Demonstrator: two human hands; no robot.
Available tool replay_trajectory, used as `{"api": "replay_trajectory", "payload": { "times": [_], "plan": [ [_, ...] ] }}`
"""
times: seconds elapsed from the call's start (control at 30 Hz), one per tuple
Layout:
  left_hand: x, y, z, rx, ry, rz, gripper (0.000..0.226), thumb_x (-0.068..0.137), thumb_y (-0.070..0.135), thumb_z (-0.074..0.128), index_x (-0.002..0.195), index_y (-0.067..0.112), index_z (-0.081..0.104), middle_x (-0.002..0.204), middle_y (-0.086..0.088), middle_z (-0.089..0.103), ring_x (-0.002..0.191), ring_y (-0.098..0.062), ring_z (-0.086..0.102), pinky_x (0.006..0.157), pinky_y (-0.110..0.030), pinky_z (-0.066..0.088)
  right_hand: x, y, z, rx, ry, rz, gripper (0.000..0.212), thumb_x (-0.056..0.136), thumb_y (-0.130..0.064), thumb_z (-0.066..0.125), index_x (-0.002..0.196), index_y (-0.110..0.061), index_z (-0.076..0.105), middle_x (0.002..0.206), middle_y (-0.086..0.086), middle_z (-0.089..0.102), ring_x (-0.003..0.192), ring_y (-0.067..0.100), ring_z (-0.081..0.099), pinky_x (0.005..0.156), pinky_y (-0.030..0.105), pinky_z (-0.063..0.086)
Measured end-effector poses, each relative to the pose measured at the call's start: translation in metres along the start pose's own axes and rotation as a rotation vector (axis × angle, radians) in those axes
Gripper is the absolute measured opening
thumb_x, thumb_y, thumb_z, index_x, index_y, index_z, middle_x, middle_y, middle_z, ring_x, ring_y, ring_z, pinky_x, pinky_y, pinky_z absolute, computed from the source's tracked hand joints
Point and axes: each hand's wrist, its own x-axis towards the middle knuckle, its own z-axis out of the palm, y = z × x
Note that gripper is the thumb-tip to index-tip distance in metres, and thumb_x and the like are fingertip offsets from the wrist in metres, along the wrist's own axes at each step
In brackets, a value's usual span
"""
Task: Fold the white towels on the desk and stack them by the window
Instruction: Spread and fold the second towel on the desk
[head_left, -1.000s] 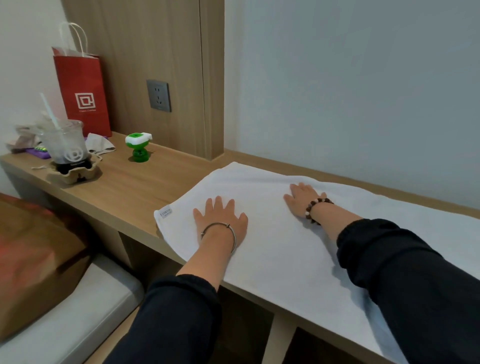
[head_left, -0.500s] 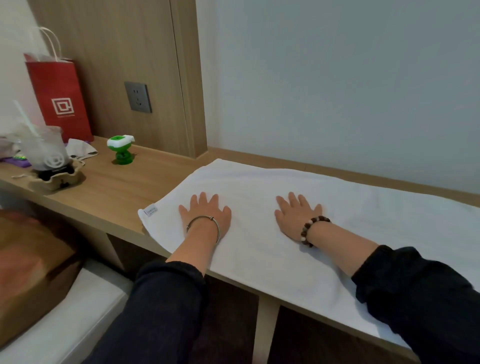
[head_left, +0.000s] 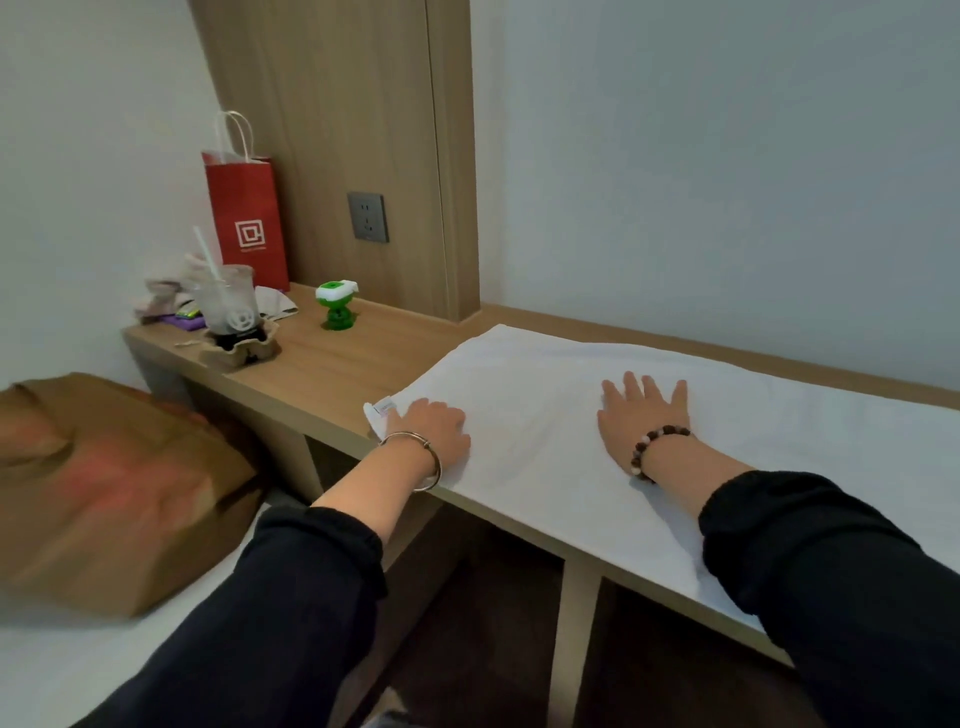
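Right hand flat on towel; left hand at corner, grip unclear.

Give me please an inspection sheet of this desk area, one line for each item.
Surface: wooden desk; the white towel covers its right part.
Job's things: one white towel, spread flat, label at near left corner; no folded stack in view.
Clutter: red paper bag, cup with straw, green gadget, at the far left.
Hands: left hand on the labelled corner, fingers bent, grip unclear; right hand flat on the towel.
Cables: nothing seen.
Surroundings: wall socket on wood panel; brown bag left of the desk.
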Motion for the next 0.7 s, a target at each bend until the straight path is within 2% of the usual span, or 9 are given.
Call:
{"api": "replay_trajectory", "payload": {
  "times": [0.03,0.1,0.2,0.3,0.4,0.5,0.6,0.67,0.7],
  "plan": [
    [-0.004,-0.012,-0.001,0.020,0.030,-0.069,0.028,0.092,0.034,0.036,0.111,0.024,0.055,0.117,0.001,0.055,0.113,-0.026,0.047,0.102,-0.055,0.034,-0.005,-0.007,-0.002,-0.023,0.042,-0.018,0.057,0.100,-0.043,0.008,0.152,-0.023,-0.003,0.160,0.004,-0.009,0.147,0.025,-0.004,0.113,0.059,-0.002],
    [-0.011,-0.036,0.001,-0.077,0.120,-0.231,0.031,0.090,0.028,0.042,0.118,0.022,0.054,0.118,-0.004,0.052,0.109,-0.026,0.048,0.094,-0.044,0.044,-0.016,-0.021,-0.003,0.055,0.022,-0.041,0.059,0.099,-0.048,0.011,0.152,-0.023,0.004,0.160,0.002,-0.006,0.147,0.025,-0.001,0.112,0.060,0.002],
    [-0.022,-0.059,0.007,-0.220,0.253,-0.462,0.038,0.089,0.030,0.049,0.126,0.020,0.046,0.127,-0.008,0.046,0.116,-0.027,0.044,0.089,-0.040,0.043,-0.033,-0.036,0.003,0.180,-0.111,-0.056,0.063,0.097,-0.055,0.012,0.152,-0.025,0.007,0.160,0.000,-0.004,0.147,0.025,-0.001,0.113,0.061,0.004],
    [-0.022,-0.061,0.009,-0.528,0.199,-0.568,0.028,0.088,0.032,0.055,0.109,0.015,0.049,0.099,-0.006,0.054,0.090,-0.025,0.053,0.072,-0.034,0.045,-0.042,-0.036,0.014,0.177,-0.104,-0.098,0.062,0.097,-0.054,0.008,0.152,-0.028,0.000,0.160,0.000,-0.011,0.147,0.024,-0.007,0.115,0.057,0.000],
    [-0.019,-0.055,0.009,-0.832,0.198,-0.548,0.014,0.087,0.023,0.055,0.080,0.011,0.054,0.079,-0.008,0.057,0.071,-0.022,0.054,0.059,-0.029,0.043,-0.043,-0.036,0.017,0.215,-0.088,-0.084,0.061,0.097,-0.052,0.009,0.153,-0.028,0.003,0.160,0.001,-0.009,0.147,0.024,-0.006,0.116,0.055,0.001],
    [-0.018,-0.041,0.003,-1.006,0.284,-0.526,0.026,0.090,0.016,0.050,0.065,0.014,0.047,0.067,-0.006,0.048,0.063,-0.021,0.047,0.059,-0.029,0.039,-0.040,-0.032,0.009,0.285,-0.064,-0.161,0.057,0.100,-0.049,0.016,0.151,-0.024,0.015,0.160,0.001,0.004,0.147,0.025,0.005,0.115,0.052,0.006],
    [-0.018,-0.013,-0.022,-1.184,0.262,-0.458,0.020,0.094,0.020,0.045,0.075,0.014,0.050,0.071,-0.006,0.046,0.066,-0.020,0.045,0.060,-0.029,0.037,-0.038,-0.010,-0.007,0.868,0.002,-0.082,0.047,0.104,-0.034,0.027,0.143,-0.009,0.036,0.151,0.010,0.033,0.138,0.028,0.031,0.114,0.037,0.021],
    [-0.021,0.017,-0.044,-1.266,0.219,-0.325,0.017,0.094,0.020,0.044,0.082,0.013,0.053,0.077,-0.007,0.049,0.070,-0.022,0.046,0.066,-0.030,0.038,-0.035,0.016,-0.020,1.161,0.100,0.083,0.042,0.103,-0.027,0.031,0.134,-0.001,0.046,0.139,0.016,0.045,0.130,0.032,0.040,0.111,0.041,0.029],
    [-0.024,0.036,-0.054,-1.304,0.211,-0.228,0.017,0.094,0.016,0.044,0.078,0.013,0.050,0.073,-0.006,0.045,0.066,-0.021,0.042,0.062,-0.029,0.035,-0.035,0.031,-0.025,1.247,0.150,0.169,0.040,0.103,-0.025,0.033,0.128,0.001,0.050,0.129,0.017,0.050,0.125,0.035,0.044,0.107,0.043,0.034]
  ]
}}
